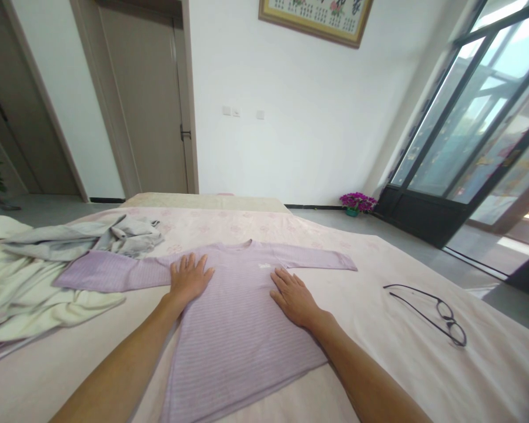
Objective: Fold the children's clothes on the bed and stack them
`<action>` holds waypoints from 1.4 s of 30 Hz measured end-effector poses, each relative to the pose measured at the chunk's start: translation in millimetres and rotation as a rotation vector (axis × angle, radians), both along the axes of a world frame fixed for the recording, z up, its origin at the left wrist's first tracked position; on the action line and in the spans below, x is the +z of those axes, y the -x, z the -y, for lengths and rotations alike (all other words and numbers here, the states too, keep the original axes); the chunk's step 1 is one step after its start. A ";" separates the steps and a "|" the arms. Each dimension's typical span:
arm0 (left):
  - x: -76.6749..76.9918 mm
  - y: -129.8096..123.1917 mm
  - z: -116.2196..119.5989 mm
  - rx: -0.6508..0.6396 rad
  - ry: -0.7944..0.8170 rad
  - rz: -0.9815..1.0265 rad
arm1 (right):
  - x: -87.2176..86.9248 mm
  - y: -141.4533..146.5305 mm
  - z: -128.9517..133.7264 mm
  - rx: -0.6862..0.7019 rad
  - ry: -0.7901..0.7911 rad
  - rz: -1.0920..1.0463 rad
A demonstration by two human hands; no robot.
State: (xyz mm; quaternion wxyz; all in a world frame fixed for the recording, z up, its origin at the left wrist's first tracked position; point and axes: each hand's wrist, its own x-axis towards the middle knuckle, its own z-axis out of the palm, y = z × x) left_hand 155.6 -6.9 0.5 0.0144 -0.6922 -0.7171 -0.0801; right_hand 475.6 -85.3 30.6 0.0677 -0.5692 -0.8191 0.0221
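Observation:
A lilac striped long-sleeved shirt (242, 329) lies spread out, front side up, its neckline pointing away from me and both sleeves stretched sideways. My left hand (190, 279) rests flat with fingers spread where the left-lying sleeve meets the body. On the opposite side of the chest, beside a small white print, my right hand (293, 296) presses flat with its fingers stretched out. Neither hand grips the cloth. The end of the left-lying sleeve overlaps a pile of clothes.
A pale pink patterned sheet (361, 364) lies under the shirt. Grey clothing (127, 235) and cream clothing (30, 294) are heaped at the left. Black-framed glasses (445, 317) lie at the right. Beyond the sheet stand purple flowers (357, 202) on the floor.

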 end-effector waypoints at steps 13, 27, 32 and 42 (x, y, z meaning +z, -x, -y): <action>-0.7 2.0 1.1 -0.024 -0.006 -0.004 | 0.1 0.5 0.2 -0.007 0.003 -0.002; -3.9 4.6 0.5 -0.041 -0.034 0.002 | -2.0 -0.3 -1.4 -0.006 -0.006 -0.008; -2.8 4.7 1.1 -0.041 -0.028 -0.003 | -3.8 -1.0 -2.3 -0.001 -0.005 -0.011; -3.9 5.0 0.6 -0.046 -0.039 -0.028 | -1.1 -0.5 -0.4 -0.002 0.000 -0.008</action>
